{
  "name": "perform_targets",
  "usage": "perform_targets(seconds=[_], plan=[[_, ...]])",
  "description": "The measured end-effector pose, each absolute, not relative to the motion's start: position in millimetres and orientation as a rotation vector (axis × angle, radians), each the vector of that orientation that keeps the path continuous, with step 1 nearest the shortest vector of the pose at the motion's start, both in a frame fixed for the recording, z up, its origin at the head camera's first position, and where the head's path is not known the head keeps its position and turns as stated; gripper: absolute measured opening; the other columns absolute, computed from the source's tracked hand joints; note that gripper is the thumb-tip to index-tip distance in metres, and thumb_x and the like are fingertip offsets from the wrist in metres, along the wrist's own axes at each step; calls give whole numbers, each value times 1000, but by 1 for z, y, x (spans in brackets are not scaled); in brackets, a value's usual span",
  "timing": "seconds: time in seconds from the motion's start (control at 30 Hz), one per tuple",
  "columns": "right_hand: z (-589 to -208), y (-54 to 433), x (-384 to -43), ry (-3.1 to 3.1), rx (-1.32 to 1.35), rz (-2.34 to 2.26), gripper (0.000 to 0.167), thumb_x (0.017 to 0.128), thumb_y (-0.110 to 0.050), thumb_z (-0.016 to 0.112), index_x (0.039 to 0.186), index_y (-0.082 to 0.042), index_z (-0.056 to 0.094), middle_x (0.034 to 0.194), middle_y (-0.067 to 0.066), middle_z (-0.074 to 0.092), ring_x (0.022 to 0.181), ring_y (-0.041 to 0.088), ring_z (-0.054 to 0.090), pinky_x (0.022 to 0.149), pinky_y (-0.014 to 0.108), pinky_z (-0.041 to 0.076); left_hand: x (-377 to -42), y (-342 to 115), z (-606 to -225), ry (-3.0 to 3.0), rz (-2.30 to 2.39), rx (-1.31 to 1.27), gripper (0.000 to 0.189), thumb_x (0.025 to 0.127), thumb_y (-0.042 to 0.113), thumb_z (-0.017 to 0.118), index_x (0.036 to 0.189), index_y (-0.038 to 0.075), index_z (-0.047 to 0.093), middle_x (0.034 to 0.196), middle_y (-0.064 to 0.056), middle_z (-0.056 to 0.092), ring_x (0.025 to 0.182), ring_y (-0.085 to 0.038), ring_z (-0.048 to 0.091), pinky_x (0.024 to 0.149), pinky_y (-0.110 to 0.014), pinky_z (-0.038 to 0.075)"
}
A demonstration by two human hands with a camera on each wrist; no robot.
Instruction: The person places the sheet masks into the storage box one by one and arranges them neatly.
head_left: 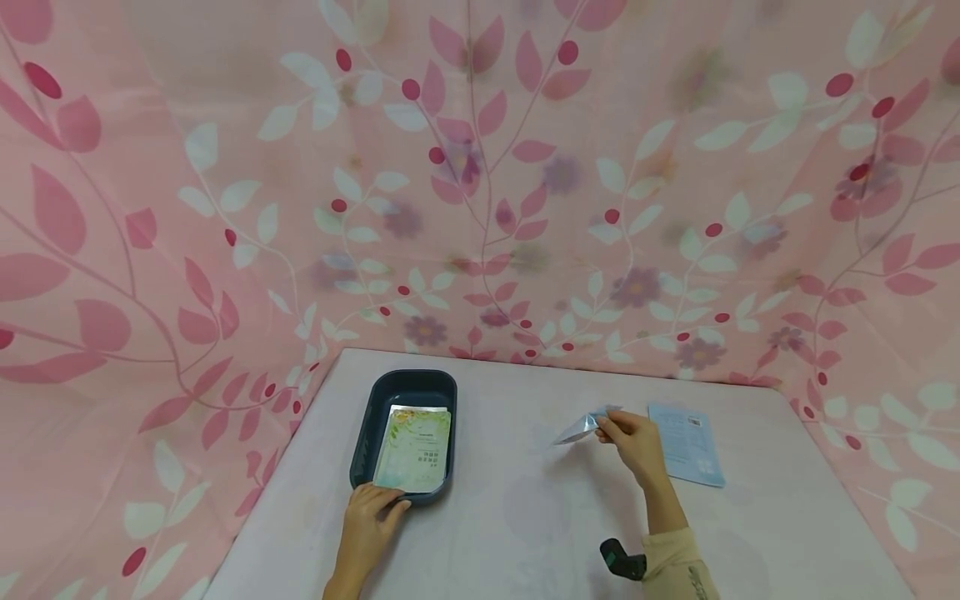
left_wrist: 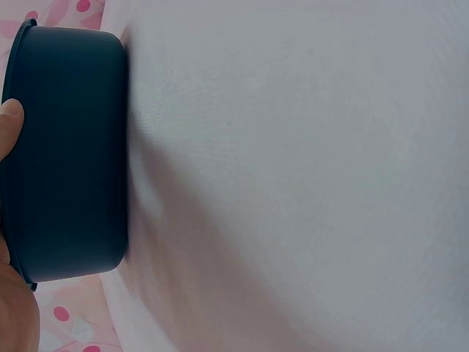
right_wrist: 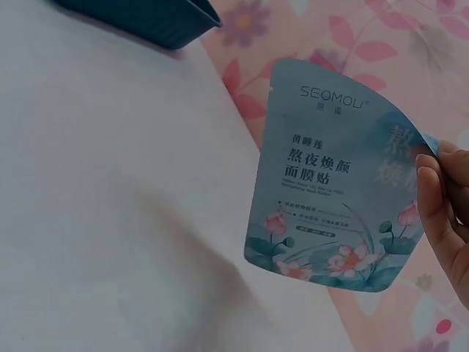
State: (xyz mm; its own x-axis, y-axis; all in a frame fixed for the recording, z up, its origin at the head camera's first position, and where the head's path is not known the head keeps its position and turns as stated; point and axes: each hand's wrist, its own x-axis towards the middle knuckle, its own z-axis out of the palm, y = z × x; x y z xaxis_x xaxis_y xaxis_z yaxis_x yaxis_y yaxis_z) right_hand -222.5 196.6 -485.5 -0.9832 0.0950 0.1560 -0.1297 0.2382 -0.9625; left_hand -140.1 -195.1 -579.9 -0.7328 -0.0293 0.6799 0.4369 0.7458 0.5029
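My right hand (head_left: 633, 442) pinches a blue face mask sachet (right_wrist: 330, 183) by one edge, holding it above the table. In the right wrist view the sachet's front shows lotus flowers and printed text, and it bends near the fingers. My left hand (head_left: 367, 529) grips the near rim of a dark blue rectangular tray (head_left: 365, 442), its thumb (left_wrist: 10, 125) on the outer wall. Inside the tray lies a green and white sachet (head_left: 414, 450) with a leafy print; whether more lie under it I cannot tell. Another light blue sachet (head_left: 688, 443) lies flat just right of my right hand.
The table (head_left: 510, 533) has a white cloth. Pink curtains with leaf and flower prints (head_left: 480, 208) stand behind it and on both sides. A black device (head_left: 622, 560) is strapped at my right wrist, by the beige sleeve (head_left: 677, 567).
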Motion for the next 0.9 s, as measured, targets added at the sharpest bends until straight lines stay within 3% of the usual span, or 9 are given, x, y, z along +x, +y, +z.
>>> perform_targets(seconds=[0.9], plan=[[-433, 116, -238, -2275, 351, 1988, 21, 86, 7, 62, 102, 21, 61, 87, 33, 64, 62, 7, 64, 65, 23, 56, -140, -195, -581, -2252, -860, -298, 25, 55, -1, 88, 73, 6, 72, 70, 1, 68, 68, -14, 61, 84, -39, 41]])
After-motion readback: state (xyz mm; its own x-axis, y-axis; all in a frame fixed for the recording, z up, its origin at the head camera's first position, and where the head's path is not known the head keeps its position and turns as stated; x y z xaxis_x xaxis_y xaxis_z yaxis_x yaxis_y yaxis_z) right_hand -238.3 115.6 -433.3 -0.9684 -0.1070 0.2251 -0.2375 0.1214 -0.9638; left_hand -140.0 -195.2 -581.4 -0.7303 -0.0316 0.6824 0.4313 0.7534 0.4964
